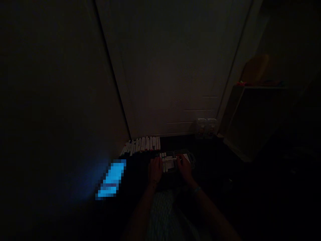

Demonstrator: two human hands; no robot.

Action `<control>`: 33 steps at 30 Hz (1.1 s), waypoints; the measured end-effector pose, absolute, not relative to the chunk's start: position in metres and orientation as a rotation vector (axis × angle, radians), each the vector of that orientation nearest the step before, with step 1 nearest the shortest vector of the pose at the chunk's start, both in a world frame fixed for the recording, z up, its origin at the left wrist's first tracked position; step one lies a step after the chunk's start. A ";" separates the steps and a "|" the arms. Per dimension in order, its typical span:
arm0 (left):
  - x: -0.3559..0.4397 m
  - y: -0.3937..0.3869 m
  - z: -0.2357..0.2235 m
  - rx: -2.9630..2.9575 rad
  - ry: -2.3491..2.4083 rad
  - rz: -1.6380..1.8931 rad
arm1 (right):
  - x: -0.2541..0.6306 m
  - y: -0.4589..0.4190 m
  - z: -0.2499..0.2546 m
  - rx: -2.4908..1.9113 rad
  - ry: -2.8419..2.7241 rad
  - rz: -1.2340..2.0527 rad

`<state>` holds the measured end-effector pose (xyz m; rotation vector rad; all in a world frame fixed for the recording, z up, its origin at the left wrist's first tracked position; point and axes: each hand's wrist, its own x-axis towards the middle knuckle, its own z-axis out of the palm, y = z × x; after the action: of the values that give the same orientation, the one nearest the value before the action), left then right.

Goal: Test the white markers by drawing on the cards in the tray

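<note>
The picture is very dark. A clear plastic case [173, 170] lies open in front of me, with several white markers [165, 166] standing side by side in its left part. My right hand [184, 167] is closed over the case, its fingertips pinching the end of a white marker [170, 159] that lies crosswise above it. At the left edge of the case, my left hand [155, 169] has its fingers curled against the rim, close to the marker's other end. Whether it also touches that marker is too dark to tell.
A row of white markers [142, 144] lies along the wall at the back left. Two clear plastic cases [206, 128] stand at the back right. A glowing, pixelated screen [112, 179] is at the left, and a shelf unit [250, 117] stands at the right.
</note>
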<state>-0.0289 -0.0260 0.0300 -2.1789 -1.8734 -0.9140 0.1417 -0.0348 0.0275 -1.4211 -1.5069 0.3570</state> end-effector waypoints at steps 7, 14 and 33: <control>-0.028 -0.027 0.030 -2.172 -1.877 -0.876 | 0.140 -0.036 0.028 -1.396 -1.510 0.367; -0.029 -0.028 0.032 -2.202 -1.878 -0.880 | 0.140 -0.035 0.026 -1.415 -1.458 0.338; -0.029 -0.027 0.031 -2.186 -1.911 -0.898 | 0.141 -0.036 0.030 -1.315 -1.468 0.423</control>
<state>-0.0288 -0.0266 0.0308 -2.1860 -1.9114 -0.8980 0.1409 -0.0361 0.0299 -1.3151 -1.4679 0.4226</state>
